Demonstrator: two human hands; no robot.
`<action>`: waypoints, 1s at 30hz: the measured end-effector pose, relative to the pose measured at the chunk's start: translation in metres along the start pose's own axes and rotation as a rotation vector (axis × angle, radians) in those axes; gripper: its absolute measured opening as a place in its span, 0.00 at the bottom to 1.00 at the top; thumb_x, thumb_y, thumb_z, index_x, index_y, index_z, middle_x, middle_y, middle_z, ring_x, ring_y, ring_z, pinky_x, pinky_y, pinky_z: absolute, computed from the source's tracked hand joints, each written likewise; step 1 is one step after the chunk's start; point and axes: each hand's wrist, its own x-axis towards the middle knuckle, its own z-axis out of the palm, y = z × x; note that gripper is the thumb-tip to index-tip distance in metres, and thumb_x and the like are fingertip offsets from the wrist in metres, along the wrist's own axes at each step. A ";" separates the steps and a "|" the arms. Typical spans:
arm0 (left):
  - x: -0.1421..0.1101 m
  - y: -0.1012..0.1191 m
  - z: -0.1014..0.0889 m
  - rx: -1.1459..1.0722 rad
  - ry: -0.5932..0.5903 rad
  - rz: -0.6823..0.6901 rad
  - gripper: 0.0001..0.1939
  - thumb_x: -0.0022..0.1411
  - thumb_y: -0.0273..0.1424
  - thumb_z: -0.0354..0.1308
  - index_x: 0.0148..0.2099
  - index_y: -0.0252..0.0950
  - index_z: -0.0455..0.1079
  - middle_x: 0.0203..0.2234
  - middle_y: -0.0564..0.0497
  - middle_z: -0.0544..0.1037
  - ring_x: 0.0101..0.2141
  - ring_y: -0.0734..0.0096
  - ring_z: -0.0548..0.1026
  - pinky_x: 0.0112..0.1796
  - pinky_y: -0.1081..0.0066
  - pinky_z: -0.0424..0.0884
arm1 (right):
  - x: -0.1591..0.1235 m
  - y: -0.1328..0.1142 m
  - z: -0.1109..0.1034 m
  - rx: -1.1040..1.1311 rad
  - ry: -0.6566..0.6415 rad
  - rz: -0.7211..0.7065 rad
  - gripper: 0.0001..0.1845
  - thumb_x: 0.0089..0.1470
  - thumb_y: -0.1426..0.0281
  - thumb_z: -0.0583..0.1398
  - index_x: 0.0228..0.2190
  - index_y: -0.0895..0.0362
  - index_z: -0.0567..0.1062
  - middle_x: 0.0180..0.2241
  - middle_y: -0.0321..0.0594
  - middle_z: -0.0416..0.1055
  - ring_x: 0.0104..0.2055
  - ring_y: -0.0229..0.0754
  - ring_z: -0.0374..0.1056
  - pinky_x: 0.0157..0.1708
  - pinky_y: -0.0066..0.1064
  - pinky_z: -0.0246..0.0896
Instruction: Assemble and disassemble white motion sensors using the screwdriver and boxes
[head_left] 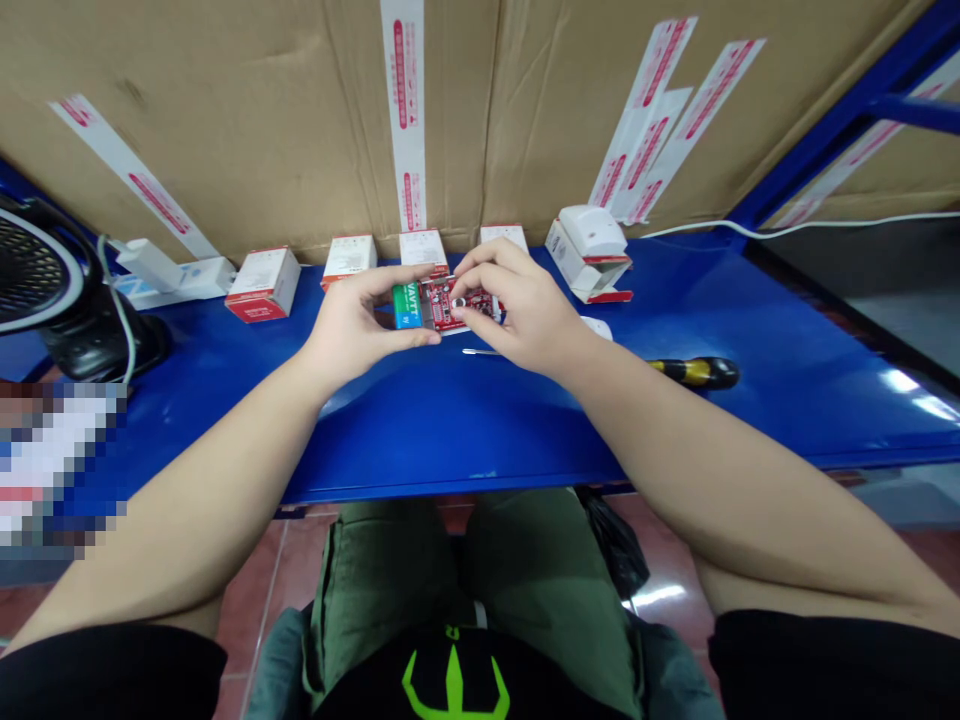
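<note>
Blue workbench (457,425), cartons (264,285) behind, left hand (360,325) and right hand (525,300) gripping red circuit board (454,303).

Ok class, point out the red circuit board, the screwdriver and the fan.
red circuit board (452,305), head view, on its red face between the hands
screwdriver (701,373), head view, on its black and yellow handle
fan (26,280), head view, on its grille

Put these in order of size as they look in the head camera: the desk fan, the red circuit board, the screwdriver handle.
1. Largest: the black desk fan.
2. Not ranked: the red circuit board and the yellow-and-black screwdriver handle look about alike, and the board is partly hidden.
</note>
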 end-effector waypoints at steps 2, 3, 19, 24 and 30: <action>0.000 0.001 0.000 0.007 -0.001 -0.009 0.44 0.55 0.58 0.82 0.65 0.38 0.83 0.57 0.37 0.88 0.54 0.49 0.88 0.53 0.56 0.88 | 0.000 0.001 0.000 -0.008 -0.014 0.005 0.05 0.69 0.70 0.62 0.45 0.51 0.78 0.50 0.46 0.74 0.54 0.55 0.72 0.58 0.55 0.69; 0.000 0.001 0.000 0.014 -0.004 -0.012 0.43 0.55 0.57 0.82 0.65 0.38 0.83 0.57 0.37 0.88 0.54 0.50 0.88 0.53 0.57 0.88 | 0.000 0.001 0.000 -0.013 -0.020 0.004 0.05 0.69 0.70 0.62 0.45 0.51 0.78 0.50 0.46 0.74 0.54 0.54 0.72 0.58 0.54 0.69; 0.001 0.000 -0.002 0.055 -0.008 0.031 0.38 0.58 0.53 0.82 0.63 0.40 0.84 0.56 0.39 0.88 0.54 0.52 0.88 0.52 0.59 0.88 | -0.001 0.001 -0.003 -0.018 -0.009 0.022 0.04 0.67 0.70 0.64 0.42 0.52 0.80 0.52 0.47 0.75 0.55 0.54 0.74 0.57 0.53 0.71; 0.001 0.000 -0.004 0.133 -0.034 0.095 0.34 0.60 0.55 0.80 0.62 0.43 0.84 0.55 0.41 0.89 0.54 0.52 0.88 0.57 0.55 0.85 | 0.002 -0.001 -0.002 0.002 -0.040 0.040 0.03 0.65 0.72 0.63 0.37 0.52 0.78 0.44 0.43 0.79 0.48 0.50 0.75 0.50 0.46 0.71; 0.003 -0.001 -0.007 0.180 -0.038 0.178 0.32 0.62 0.54 0.79 0.61 0.42 0.84 0.53 0.42 0.90 0.53 0.55 0.88 0.56 0.58 0.84 | 0.005 -0.005 -0.001 0.096 -0.053 0.102 0.05 0.66 0.67 0.63 0.35 0.52 0.74 0.36 0.39 0.78 0.39 0.45 0.71 0.46 0.42 0.68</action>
